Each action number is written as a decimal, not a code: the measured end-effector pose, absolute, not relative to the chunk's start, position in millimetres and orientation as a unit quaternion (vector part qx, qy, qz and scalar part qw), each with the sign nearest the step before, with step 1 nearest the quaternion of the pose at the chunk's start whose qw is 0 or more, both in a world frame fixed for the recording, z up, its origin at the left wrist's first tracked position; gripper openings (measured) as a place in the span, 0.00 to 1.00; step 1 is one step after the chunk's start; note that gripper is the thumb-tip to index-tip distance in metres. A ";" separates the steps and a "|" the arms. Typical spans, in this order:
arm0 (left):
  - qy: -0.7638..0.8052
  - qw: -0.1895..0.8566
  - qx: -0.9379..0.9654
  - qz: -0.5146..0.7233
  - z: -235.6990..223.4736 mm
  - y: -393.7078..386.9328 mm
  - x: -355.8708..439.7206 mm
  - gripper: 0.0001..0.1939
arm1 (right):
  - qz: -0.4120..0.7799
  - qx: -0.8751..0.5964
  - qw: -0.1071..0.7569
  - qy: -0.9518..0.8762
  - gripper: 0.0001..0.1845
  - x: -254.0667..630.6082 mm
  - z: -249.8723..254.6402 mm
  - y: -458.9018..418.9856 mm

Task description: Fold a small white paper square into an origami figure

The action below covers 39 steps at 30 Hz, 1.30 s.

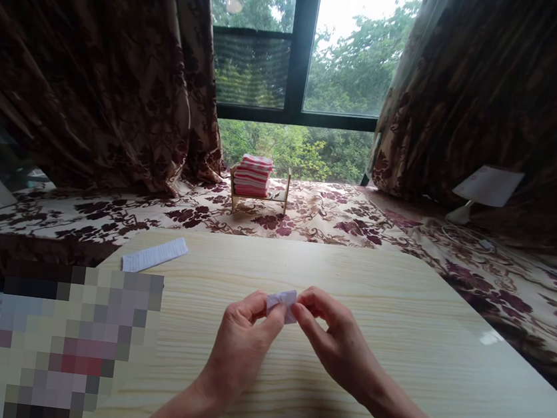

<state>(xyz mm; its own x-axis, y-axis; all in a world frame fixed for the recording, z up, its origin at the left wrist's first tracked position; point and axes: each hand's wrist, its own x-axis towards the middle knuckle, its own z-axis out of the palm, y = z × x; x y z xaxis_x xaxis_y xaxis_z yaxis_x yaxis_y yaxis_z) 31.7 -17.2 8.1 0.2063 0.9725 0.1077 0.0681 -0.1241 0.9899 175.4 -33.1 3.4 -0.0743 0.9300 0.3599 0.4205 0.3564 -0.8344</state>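
We hold a small folded white paper (282, 297) between our two hands, raised in front of us over the pale wood-grain bench (436, 351). Our left hand (242, 342) pinches it between thumb and forefinger, the thumb lying over its lower part. Our right hand (332, 332) meets it from the other side, thumb and forefinger pinching at its right edge; the remaining fingers of both hands curl inward, partly hidden from us.

Near the bench's far left corner we see a long strip of lined paper (155, 254), lying flat and at a slant. Below it, a pixelated patch covers part of the bench (we cannot tell what sits under it). Beyond the far edge, on a floral cloth (317, 223), a small wooden rack (287, 191) carries a stack of pink-and-white striped cloths (252, 176) toward its left end. A white-shaded lamp (488, 185) stands to the right, near the dark patterned curtain (452, 101), and we face a window (300, 50) with green trees outside.
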 end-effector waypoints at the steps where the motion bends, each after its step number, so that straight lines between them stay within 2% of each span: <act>1: 0.429 0.524 0.578 0.456 7.9 -16.8 32.2 0.08 | 0.271 -0.497 0.466 -0.680 0.11 175.3 4.0 -33.2; 5: 0.390 0.587 0.541 0.458 8.5 -16.5 33.7 0.09 | 0.266 -0.505 0.464 -0.677 0.11 174.1 3.8 -34.0; 13: 0.422 0.547 0.578 0.435 3.2 -14.5 31.4 0.07 | 0.247 -0.525 0.414 -0.702 0.11 183.4 5.0 -29.7; 17: 0.435 0.501 0.624 0.412 2.9 -15.7 31.9 0.09 | 0.253 -0.519 0.432 -0.693 0.10 189.9 11.4 -28.6; 20: 0.426 0.505 0.641 0.392 4.5 -18.9 32.9 0.10 | 0.256 -0.474 0.452 -0.711 0.07 187.4 11.3 -30.6; 28: 0.409 0.565 0.592 0.403 4.2 -18.0 34.1 0.10 | 0.262 -0.459 0.479 -0.701 0.09 182.3 8.8 -30.4; 39: 0.422 0.522 0.631 0.389 13.6 -22.2 33.7 0.12 | 0.247 -0.463 0.442 -0.727 0.11 176.2 7.5 -36.0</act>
